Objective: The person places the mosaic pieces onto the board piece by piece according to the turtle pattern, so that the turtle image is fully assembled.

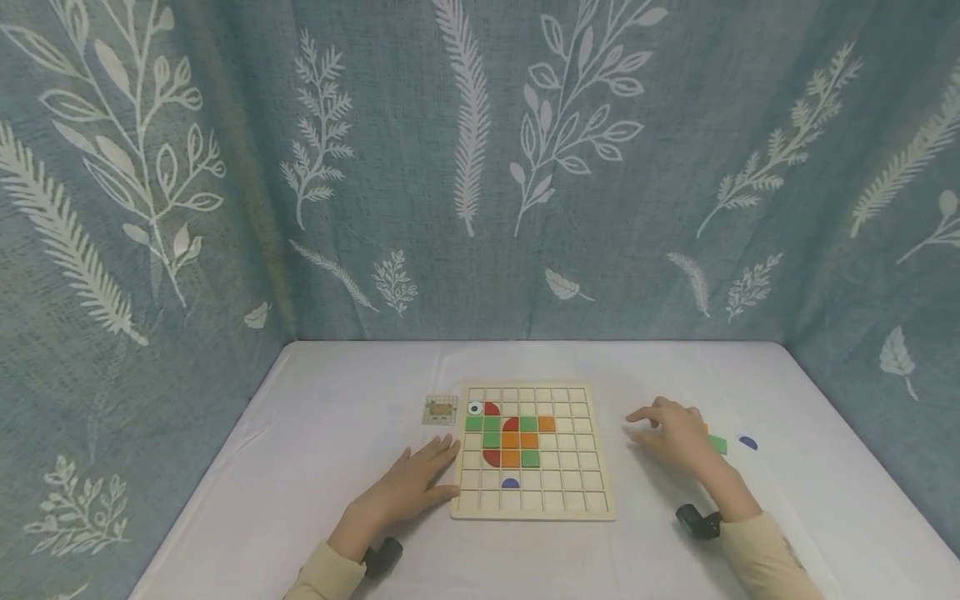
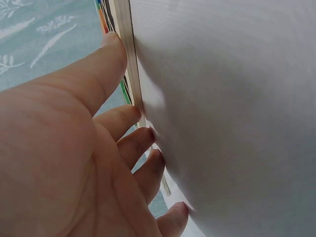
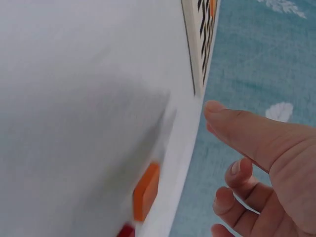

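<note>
My left hand lies flat with fingers spread at the left edge of a square wooden grid board. Its thumb touches the board's side in the left wrist view. Red, green and orange pieces form a shape on the grid, with a round eye piece at its upper left. Lower down sits a blue half-circle. To the right of the board, my right hand hovers over the table, thumb and forefinger apart, nothing between them. Its other fingers bend loosely in the right wrist view.
A small picture card lies by the board's upper left corner. Beside the right hand are a green piece and another blue half-circle. An orange block and a red piece show under that hand. Patterned curtains surround the white table.
</note>
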A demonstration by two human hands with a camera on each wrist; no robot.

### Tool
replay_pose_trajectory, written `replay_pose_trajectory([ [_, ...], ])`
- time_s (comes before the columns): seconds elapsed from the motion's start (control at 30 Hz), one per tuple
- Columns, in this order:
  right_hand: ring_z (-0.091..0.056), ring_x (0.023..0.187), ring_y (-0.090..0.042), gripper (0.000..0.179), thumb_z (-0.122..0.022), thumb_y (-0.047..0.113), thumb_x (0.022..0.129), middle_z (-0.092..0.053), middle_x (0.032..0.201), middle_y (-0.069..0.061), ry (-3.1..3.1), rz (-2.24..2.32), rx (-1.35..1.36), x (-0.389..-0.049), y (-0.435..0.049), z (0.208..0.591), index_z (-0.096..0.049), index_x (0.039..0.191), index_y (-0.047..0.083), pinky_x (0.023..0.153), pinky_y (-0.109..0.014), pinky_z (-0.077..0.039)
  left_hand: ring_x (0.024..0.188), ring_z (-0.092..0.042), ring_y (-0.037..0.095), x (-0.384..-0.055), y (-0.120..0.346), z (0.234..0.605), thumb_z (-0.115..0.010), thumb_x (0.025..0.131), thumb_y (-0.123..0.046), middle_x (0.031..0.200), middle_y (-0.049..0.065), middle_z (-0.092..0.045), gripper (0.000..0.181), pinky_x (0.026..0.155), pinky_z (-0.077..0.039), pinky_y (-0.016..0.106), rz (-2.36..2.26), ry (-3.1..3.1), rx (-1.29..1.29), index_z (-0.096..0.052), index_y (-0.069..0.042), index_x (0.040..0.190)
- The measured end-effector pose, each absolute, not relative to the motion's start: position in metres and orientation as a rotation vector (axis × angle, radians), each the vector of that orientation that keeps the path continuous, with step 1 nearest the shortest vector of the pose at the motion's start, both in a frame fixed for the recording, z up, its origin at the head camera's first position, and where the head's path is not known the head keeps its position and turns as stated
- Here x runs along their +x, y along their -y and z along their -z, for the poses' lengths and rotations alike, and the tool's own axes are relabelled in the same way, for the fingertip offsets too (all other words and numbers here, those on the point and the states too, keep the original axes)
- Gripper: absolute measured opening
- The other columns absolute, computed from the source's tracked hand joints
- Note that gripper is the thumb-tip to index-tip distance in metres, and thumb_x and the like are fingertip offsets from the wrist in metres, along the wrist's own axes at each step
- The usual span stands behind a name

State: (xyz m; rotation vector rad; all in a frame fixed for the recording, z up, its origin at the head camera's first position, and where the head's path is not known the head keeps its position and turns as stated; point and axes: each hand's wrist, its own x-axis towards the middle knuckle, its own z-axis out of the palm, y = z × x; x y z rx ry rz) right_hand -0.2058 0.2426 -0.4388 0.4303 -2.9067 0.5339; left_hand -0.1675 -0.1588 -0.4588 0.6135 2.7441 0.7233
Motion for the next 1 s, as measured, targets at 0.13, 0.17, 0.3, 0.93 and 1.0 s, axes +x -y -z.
replay_pose_trajectory([
  [0.13,-0.047,0.067,-0.011,0.022,-0.073,0.017,0.079,-0.054,0.076,0.003,2.908,-0.509,0.405,-0.200,-0.256,0.438,-0.070,0.100,0.014,0.064,-0.033,-0.031,0.139,-0.023,0.031,-0.167,0.158,0.458,-0.055,0.089,-0.045,0.149,0.012,-0.031,0.068,0.113,-0.012,0.057,-0.733,-2.745,0.607,-0.036,-0.008,0.142],
  [0.17,-0.048,0.068,-0.011,0.022,-0.073,0.017,0.079,-0.054,0.076,0.003,2.912,-0.505,0.395,-0.199,-0.259,0.438,-0.070,0.101,0.013,0.065,-0.033,-0.032,0.139,-0.023,0.031,-0.167,0.158,0.457,-0.055,0.089,-0.045,0.149,0.012,-0.031,0.068,0.113,-0.012,0.057,-0.733,-2.746,0.603,-0.037,-0.008,0.142],
  [0.3,-0.050,0.070,-0.013,0.024,-0.073,0.023,0.080,-0.056,0.078,0.003,2.929,-0.513,0.370,-0.194,-0.272,0.437,-0.070,0.102,0.012,0.065,-0.034,-0.033,0.140,-0.023,0.031,-0.166,0.157,0.456,-0.055,0.089,-0.045,0.150,0.012,-0.031,0.068,0.113,-0.012,0.056,-0.723,-2.748,0.593,-0.037,-0.008,0.142],
  [0.93,-0.049,0.069,-0.014,0.020,-0.073,0.021,0.078,-0.055,0.076,0.002,3.026,-0.428,0.288,-0.173,-0.318,0.434,-0.072,0.096,0.011,0.061,-0.035,-0.034,0.139,-0.024,0.032,-0.168,0.159,0.458,-0.055,0.089,-0.046,0.149,0.013,-0.031,0.069,0.113,-0.013,0.058,-0.710,-2.753,0.627,-0.036,-0.007,0.142],
  [1.0,-0.050,0.069,-0.015,0.020,-0.072,0.020,0.078,-0.054,0.076,0.002,3.051,-0.427,0.270,-0.172,-0.322,0.435,-0.071,0.096,0.010,0.061,-0.035,-0.034,0.139,-0.023,0.032,-0.169,0.159,0.458,-0.055,0.089,-0.046,0.149,0.013,-0.031,0.069,0.113,-0.013,0.058,-0.713,-2.753,0.622,-0.036,-0.007,0.142],
])
